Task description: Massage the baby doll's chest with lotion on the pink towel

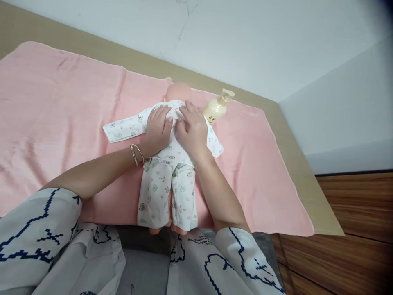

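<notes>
A baby doll (178, 91) lies on a pink blanket, its head away from me and its feet at the table's near edge. It wears a white printed top (173, 152) and matching trousers (156, 189). My left hand (158, 129) lies on the left side of its chest, fingers stretched out over the cloth. On the right side of the chest rests my right hand (194, 129), its fingers spread and slightly bent. Both hands cover much of the top's front. A cream pump bottle (215, 108) lies tilted just beyond my right hand.
The pink blanket (61, 98) covers most of the wooden table (294, 164) and has some creases. A white wall (245, 45) rises along the table's far side. Brown wooden boards (356, 205) show below at the right.
</notes>
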The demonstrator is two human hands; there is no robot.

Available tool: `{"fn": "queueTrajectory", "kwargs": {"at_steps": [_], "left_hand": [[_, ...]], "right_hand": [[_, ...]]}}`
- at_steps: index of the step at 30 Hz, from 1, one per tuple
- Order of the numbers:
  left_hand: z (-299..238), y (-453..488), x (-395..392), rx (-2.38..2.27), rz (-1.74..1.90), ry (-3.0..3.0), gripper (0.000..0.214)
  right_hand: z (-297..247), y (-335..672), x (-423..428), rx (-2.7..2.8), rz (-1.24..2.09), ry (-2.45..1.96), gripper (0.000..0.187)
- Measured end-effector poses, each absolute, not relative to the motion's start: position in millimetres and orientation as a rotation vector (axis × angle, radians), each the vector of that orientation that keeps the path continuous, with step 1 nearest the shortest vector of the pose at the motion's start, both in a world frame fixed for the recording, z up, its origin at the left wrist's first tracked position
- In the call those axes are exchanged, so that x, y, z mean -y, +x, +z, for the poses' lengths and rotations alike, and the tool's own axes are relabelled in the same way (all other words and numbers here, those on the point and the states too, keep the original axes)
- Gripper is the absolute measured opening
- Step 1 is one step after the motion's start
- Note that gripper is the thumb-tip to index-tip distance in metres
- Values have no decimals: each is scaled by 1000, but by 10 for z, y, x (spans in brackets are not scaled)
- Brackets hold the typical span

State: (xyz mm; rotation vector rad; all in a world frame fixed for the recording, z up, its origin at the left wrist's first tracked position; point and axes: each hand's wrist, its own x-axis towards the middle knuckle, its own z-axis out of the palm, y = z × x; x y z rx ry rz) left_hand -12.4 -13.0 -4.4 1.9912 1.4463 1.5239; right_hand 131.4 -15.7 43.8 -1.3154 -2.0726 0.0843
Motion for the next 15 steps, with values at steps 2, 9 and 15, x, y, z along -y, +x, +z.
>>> {"fn": "queueTrajectory", "kwargs": {"at_steps": [2, 9, 15], "left_hand": [[-41, -129, 127, -1469, 1512, 2014, 79], [-59, -141, 109, -1504, 1438, 2041, 45], [175, -54, 54, -1455, 1449, 1995, 35]], "right_hand": [[478, 1356, 149, 2069, 75, -1288, 45], [287, 1355, 19, 2095, 202, -1353, 44], [251, 1262, 30, 2045, 207, -1397, 44]]}}
